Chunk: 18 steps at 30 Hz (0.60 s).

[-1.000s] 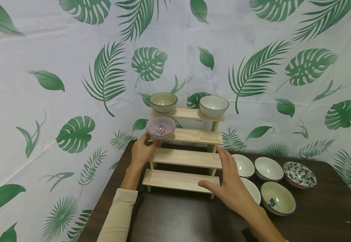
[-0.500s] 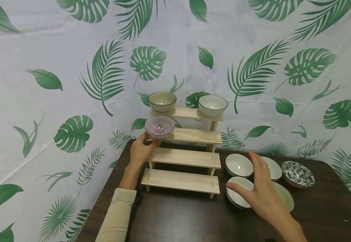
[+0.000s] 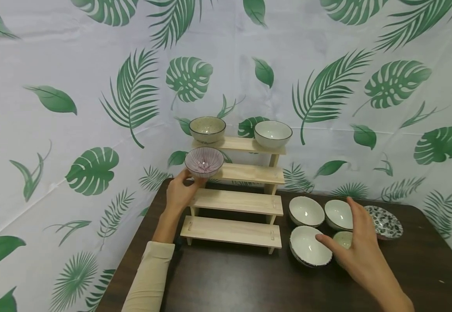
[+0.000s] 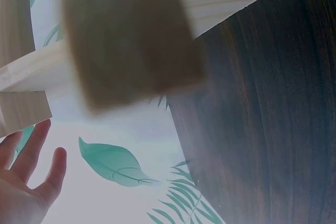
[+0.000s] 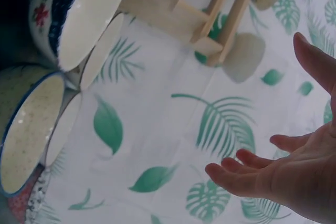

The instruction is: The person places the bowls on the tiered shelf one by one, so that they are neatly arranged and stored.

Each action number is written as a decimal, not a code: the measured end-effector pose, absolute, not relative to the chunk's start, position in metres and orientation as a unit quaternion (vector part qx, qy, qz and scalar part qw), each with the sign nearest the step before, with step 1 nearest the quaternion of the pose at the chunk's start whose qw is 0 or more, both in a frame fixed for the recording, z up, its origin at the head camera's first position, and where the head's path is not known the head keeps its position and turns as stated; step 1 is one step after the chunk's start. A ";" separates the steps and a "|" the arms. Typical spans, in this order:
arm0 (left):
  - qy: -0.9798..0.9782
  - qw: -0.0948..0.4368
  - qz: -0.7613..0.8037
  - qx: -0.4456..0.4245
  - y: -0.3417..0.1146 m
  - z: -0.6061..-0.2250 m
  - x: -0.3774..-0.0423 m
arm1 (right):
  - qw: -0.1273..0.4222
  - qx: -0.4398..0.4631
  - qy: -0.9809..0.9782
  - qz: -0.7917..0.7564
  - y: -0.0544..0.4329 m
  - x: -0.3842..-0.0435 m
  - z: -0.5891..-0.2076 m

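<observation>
In the head view, my left hand (image 3: 180, 193) holds a small purple-striped bowl (image 3: 204, 161) from its lower left side, at the left end of the wooden stand's second shelf from the top (image 3: 249, 173). That bowl is out of sight in the left wrist view, where my fingers (image 4: 35, 148) reach up beside a wooden edge. My right hand (image 3: 360, 251) hovers with thumb and fingers spread over the bowls on the table, partly covering a pale green bowl (image 3: 343, 239). Just left of its thumb sits a white bowl with a dark rim (image 3: 310, 246).
A speckled green bowl (image 3: 207, 130) and a white bowl (image 3: 273, 134) stand on the top shelf. Two more white bowls (image 3: 306, 211) and a black-and-white patterned bowl (image 3: 383, 223) are on the dark table (image 3: 226, 281). Leaf-printed cloth (image 3: 249, 52) hangs behind.
My right hand has moved right, away from the stand and over the table bowls, its fingers still spread. The left hand and the purple-striped bowl have stayed in place.
</observation>
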<state>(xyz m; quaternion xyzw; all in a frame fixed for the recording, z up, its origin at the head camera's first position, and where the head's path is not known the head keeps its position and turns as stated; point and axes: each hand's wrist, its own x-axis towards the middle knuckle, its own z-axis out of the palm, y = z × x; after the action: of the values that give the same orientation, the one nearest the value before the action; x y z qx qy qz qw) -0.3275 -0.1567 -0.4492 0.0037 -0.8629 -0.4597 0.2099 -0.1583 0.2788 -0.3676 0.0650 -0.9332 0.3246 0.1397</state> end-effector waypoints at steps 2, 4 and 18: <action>-0.863 0.211 -0.460 0.001 -0.157 -0.449 -0.327 | 0.136 0.061 -0.934 0.326 0.285 -0.158 -0.370; -0.863 0.211 -0.460 0.000 -0.157 -0.450 -0.326 | 0.134 0.058 -0.933 0.328 0.291 -0.160 -0.373; -0.864 0.211 -0.457 -0.002 -0.157 -0.448 -0.327 | 0.044 -0.017 -0.954 0.298 0.345 -0.191 -0.390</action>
<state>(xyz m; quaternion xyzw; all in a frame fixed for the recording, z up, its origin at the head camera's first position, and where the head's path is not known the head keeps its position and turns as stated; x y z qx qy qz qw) -0.3268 -0.1573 -0.4484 -0.0017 -0.8639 -0.4572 0.2112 -0.1906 0.3450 -0.3902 -0.0174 -0.9535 0.2976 0.0445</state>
